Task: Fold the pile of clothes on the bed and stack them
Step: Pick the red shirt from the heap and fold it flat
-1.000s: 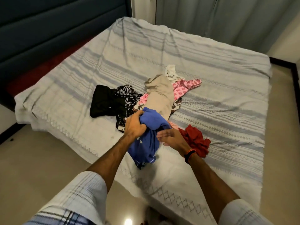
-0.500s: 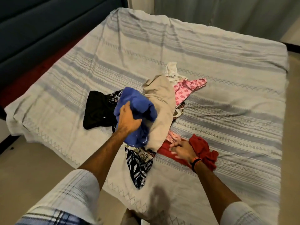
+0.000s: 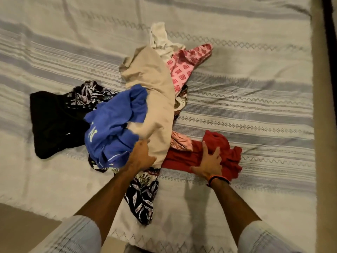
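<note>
Blue shirt (image 3: 113, 125) now dropped at pile's 9 o'clock; left hand (image 3: 141, 156) grips beige cloth (image 3: 155, 99); right hand (image 3: 209, 161) flat, fingers spread, on red garment (image 3: 217, 152); sorting, nothing folded yet.

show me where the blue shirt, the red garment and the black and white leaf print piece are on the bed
blue shirt (image 3: 113, 125): head view, on its crumpled middle, above the pale lettering.
red garment (image 3: 182, 159): head view, on the flat part left of the right hand.
leaf print piece (image 3: 142, 199): head view, on the part by the bed's near edge.
</note>
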`<state>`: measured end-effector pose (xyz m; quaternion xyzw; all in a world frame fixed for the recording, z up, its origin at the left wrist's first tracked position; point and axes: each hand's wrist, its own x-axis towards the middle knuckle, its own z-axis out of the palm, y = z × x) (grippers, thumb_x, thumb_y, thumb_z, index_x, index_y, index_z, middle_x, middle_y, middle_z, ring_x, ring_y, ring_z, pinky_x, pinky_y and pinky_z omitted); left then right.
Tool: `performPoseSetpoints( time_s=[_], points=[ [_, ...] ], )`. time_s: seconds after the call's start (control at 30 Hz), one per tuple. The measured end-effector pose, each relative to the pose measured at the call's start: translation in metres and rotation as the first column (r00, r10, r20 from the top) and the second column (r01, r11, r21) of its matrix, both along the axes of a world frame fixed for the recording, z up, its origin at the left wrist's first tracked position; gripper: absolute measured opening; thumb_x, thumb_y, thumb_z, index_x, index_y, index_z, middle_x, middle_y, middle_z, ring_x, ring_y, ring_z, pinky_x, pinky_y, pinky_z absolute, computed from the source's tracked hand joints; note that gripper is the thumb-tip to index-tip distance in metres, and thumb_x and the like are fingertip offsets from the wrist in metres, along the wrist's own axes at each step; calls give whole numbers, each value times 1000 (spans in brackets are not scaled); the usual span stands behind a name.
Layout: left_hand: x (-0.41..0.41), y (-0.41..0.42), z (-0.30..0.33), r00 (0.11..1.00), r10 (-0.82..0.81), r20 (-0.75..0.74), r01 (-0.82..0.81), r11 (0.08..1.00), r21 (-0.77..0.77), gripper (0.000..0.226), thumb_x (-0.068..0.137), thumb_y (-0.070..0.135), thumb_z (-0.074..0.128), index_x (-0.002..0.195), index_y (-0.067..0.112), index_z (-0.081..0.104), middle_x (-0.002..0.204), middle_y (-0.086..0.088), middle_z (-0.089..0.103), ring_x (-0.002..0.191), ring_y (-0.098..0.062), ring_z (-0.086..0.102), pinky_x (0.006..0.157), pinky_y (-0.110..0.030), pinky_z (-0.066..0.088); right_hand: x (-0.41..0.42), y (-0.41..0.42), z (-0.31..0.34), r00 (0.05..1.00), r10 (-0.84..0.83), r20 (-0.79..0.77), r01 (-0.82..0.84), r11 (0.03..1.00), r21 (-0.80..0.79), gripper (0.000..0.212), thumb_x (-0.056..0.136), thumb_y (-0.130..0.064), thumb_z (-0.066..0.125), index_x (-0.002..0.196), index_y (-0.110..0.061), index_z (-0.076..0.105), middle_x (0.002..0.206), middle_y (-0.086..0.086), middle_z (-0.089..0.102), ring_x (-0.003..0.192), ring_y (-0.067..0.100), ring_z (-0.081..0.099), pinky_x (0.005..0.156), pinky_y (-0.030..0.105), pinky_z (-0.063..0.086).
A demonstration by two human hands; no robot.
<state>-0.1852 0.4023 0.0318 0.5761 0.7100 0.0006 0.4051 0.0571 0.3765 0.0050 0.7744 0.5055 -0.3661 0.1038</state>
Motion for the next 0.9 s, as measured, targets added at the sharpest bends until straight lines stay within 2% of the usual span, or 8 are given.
performPoseSetpoints(
  time_s=[0.07,0.17,0.3,0.43,0.53,0.63,0.77,0.9],
  points=[
    [2,0,-17,1000,-21,-13,21,1000,-19,80,80,22,76,147,11,34,147,-12,37,135,-27,38,108,-32,33,-3,7,-17,1000,6,-30,-6,1000,-14,125,68,-47,85,154,-40,-5,158,25,-20,144,52,8,111,62,30],
    [4,-1,-34,999,-38,-19,38,999,-2,78,82,22,74,147,15,33,147,-10,30,134,-27,36,110,-34,33,-17,17,-36,997,-57,-45,55,998,-42,122,64,-49,88,154,-41,6,159,24,-12,142,53,7,107,61,33],
    [5,2,-48,998,-60,-22,61,998,25,77,81,26,75,146,15,33,145,-11,33,136,-28,33,111,-37,32,-36,31,-47,994,-86,74,85,996,10,74,74,-40,80,137,-32,43,151,17,10,131,48,22,98,57,43],
    [6,3,-48,998,-57,-25,57,998,-11,92,75,32,79,148,16,27,147,-12,33,137,-29,32,113,-38,31,-61,32,-39,975,-89,-205,122,981,154,39,78,-20,65,117,-18,63,129,13,40,114,35,43,102,44,41],
    [7,8,-37,997,-40,65,38,999,37,108,60,37,86,148,18,26,146,-9,36,134,-30,38,110,-45,37,-88,41,-5,873,-88,-479,226,945,238,35,77,-16,71,111,-12,69,107,3,47,94,19,49,96,36,46],
    [4,14,-22,990,72,120,-79,995,59,114,55,31,89,146,17,22,143,-12,35,124,-32,47,101,-50,46,-117,60,29,770,-55,-636,231,953,198,51,64,-28,72,111,-9,67,108,0,54,95,20,57,91,33,50],
    [-23,21,7,924,270,271,-339,906,255,81,64,17,77,132,23,33,108,-3,65,91,-26,66,74,-43,57,-134,82,55,637,12,-771,205,961,184,56,53,-34,70,103,-9,70,103,1,61,92,28,63,85,47,56],
    [-59,39,44,897,331,293,-433,792,430,56,63,10,57,115,22,40,91,-3,61,77,-30,61,61,-49,53,-157,102,88,424,17,-905,237,963,129,40,56,-15,77,95,-18,70,98,6,64,87,23,61,82,44,54]
  ],
)
